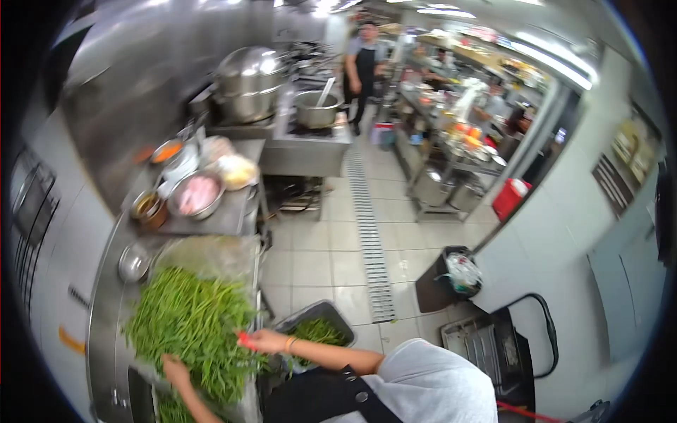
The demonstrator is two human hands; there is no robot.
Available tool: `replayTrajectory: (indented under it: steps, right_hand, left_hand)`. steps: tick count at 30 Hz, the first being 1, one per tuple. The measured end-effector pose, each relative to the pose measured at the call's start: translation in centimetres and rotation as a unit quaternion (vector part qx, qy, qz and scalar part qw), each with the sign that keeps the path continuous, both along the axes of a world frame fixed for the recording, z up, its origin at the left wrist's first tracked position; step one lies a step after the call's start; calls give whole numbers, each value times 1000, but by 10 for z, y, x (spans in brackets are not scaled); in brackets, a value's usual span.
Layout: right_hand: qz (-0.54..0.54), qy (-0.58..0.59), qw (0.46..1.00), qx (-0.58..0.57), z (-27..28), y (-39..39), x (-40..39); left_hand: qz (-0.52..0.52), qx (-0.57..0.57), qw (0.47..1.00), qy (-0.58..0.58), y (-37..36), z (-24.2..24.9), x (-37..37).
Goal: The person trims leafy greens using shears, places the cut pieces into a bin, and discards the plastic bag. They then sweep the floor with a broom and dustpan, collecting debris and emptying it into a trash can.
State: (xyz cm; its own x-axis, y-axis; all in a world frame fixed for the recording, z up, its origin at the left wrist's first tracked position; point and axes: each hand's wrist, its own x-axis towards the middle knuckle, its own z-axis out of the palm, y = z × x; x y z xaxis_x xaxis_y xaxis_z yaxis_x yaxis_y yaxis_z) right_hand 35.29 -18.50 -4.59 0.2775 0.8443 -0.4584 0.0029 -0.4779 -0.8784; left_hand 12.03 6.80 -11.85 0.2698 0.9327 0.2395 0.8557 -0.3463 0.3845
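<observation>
A big heap of long-stemmed leafy greens (190, 317) covers the steel counter (106, 338) in front of me. My left hand (175, 370) is at the near left edge of the heap, with its fingers curled among the greens and partly hidden by them. At the heap's right side, my right hand (268, 341) is closed around a small red object (247, 340), whose kind I cannot make out. Below that hand, a dark bin (337, 310) on the floor holds more greens. Beside the heap stands a small metal bowl (134, 263).
Farther along the counter are a bowl of pink meat (198, 194) and a brown sauce container (149, 209). A large steamer pot (248, 84) and a stove pot (316, 109) stand beyond. A person (364, 67) is in the aisle. A trash bin (444, 285) and a black cart (504, 345) stand right.
</observation>
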Motion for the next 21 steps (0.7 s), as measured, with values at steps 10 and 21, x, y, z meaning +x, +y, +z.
replayTrajectory:
  steps: [10,21]
  right_hand:
    - [2,-41,999,29,-7,8,-2]
    - [4,-45,999,8,-12,-2,7]
  left_hand:
    - [-84,235,945,-213,-5,213,30]
    - [-114,-73,955,-264,-79,62,43]
